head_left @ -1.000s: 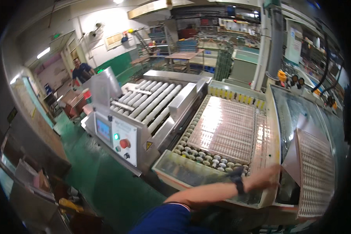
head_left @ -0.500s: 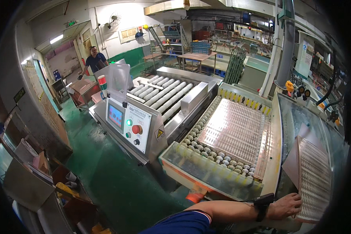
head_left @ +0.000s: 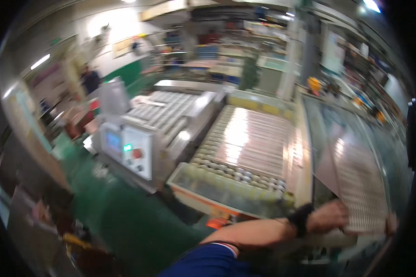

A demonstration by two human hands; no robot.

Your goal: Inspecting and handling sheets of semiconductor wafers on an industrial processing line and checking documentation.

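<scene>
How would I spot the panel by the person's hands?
Start at the bed of small wheels right of centre, then cross its pale rim rightward. There is a pinkish patterned panel, the left hand near one lower corner, the right hand near the other. Those hands set it apart from the similar panel on the wheels.

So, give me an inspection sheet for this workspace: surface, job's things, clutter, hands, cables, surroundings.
Surface: bluish-grey machine cover under the patterned panel.
Job's things: patterned panel at the hands; a plainer sheet juts out on its left; another panel lies on the roller bed.
Clutter: yellow item at lower left, too blurred to identify.
Grip: left hand at the patterned panel's lower left, right hand at its lower right; how firmly, cannot tell.
Cables: too blurred to tell.
Surroundings: steel roller machine with a lit green light; green floor; another person at far left.
</scene>
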